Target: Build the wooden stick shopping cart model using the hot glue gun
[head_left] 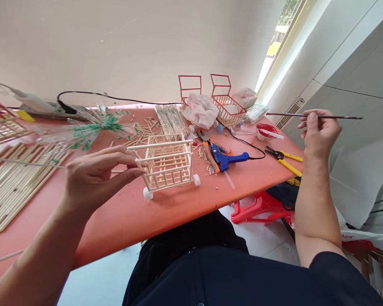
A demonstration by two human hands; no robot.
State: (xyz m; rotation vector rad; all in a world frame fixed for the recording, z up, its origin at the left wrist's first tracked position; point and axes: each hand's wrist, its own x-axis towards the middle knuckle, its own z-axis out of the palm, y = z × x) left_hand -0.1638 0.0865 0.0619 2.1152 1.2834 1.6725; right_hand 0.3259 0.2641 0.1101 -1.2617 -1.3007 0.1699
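Note:
My left hand pinches the left end of a small unpainted cart made of thin wooden sticks, with white wheels, near the table's front edge. My right hand is raised at the right and holds a thin dark brush level, its red tip pointing left. Below and left of that hand, a small cup of red paint has a white stick lying across it.
On the orange table lie a blue glue gun, yellow-handled pliers, orange-handled pliers and wooden sticks. Carts with red-painted frames stand behind, beside crumpled tissue. A red stool is below the table.

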